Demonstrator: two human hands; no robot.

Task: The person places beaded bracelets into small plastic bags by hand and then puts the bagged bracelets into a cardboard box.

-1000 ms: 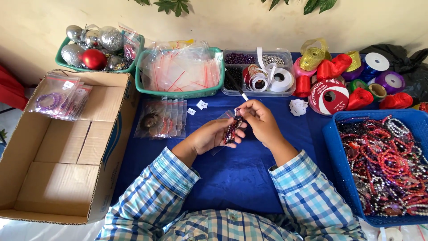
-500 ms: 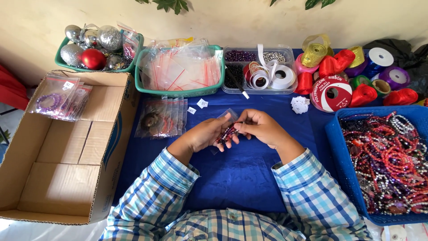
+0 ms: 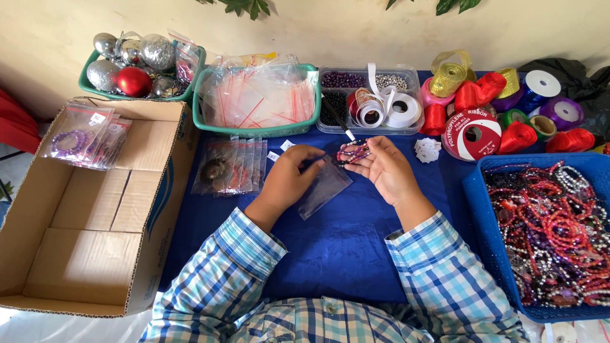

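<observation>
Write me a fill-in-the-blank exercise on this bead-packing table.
1. The left hand holds a small clear ____.
2. The right hand holds a beaded ____.
3. The blue crate of bracelets sits on the person's ____ side.
4. The cardboard box sits on the person's ____ side.

Missing words: bag; bracelet; right; left

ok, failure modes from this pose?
1. The left hand pinches only one edge of the small clear bag; its mouth may sag shut before the beaded bracelets in the right hand get in.
2. The bracelets sit at the fingertips, so one might slip onto the blue cloth.
</observation>
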